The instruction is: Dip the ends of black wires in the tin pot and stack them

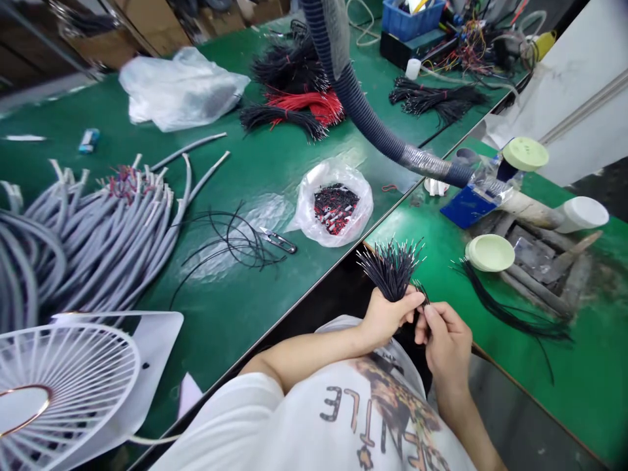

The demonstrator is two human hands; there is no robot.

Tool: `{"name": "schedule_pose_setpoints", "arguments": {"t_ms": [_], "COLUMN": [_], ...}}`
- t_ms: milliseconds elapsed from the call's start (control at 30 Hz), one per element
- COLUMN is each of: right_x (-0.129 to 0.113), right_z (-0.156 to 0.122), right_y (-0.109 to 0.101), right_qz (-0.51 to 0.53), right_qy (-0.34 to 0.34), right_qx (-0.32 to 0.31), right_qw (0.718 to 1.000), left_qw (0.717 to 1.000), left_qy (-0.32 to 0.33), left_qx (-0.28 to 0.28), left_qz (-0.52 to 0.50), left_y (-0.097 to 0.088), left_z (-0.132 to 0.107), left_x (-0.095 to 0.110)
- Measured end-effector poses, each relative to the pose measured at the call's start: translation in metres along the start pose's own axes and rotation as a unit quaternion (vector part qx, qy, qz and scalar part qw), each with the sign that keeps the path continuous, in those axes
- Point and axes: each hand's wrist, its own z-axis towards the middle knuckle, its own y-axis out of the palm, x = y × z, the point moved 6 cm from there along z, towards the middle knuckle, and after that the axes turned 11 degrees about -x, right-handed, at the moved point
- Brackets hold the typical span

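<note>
My left hand (385, 318) is wrapped round a thick bundle of black wires (391, 265), whose pale stripped ends fan out upward. Close against it, my right hand (445, 333) pinches a few black wires (420, 292) at the bundle's right side. Both hands are held in front of my body, at the gap between the two green table parts. On the right-hand table lies a smaller bunch of black wires (505, 302), beside a pale green cup (490, 253). A plastic bag (360, 216) with small black and red pieces stands open beyond my hands.
A ribbed hose (366, 114) hangs down to a blue plate (468, 208) on the right. Thick grey cables (98, 248) and a white fan (93, 373) occupy the left. Thread snips (279, 241) lie mid-table, with red wire bundles (314, 104) farther back.
</note>
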Motion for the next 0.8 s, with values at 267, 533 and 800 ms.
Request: {"name": "schedule_pose_setpoints", "arguments": {"t_ms": [267,533,800], "right_x": [-0.0011,-0.0010,-0.0005], "right_z": [0.0014,0.0036,0.0053], "right_y": [0.0020,-0.0001,-0.0001], "right_qz": [-0.010,-0.026,-0.019], "right_qy": [0.003,-0.006,-0.005], "right_qx": [-0.001,0.020,0.017], "right_qw": [1.000,0.999,1.000], "left_qw": [1.000,1.000,1.000], "left_qy": [0.001,0.001,0.001], "left_qx": [0.010,0.007,-0.002], "left_qz": [0.001,-0.005,-0.010], "left_y": [0.0006,-0.0004,-0.0005], "left_z": [-0.0012,0.0006,0.0022], "left_x": [0.0055,0.0041,0.0034]}}
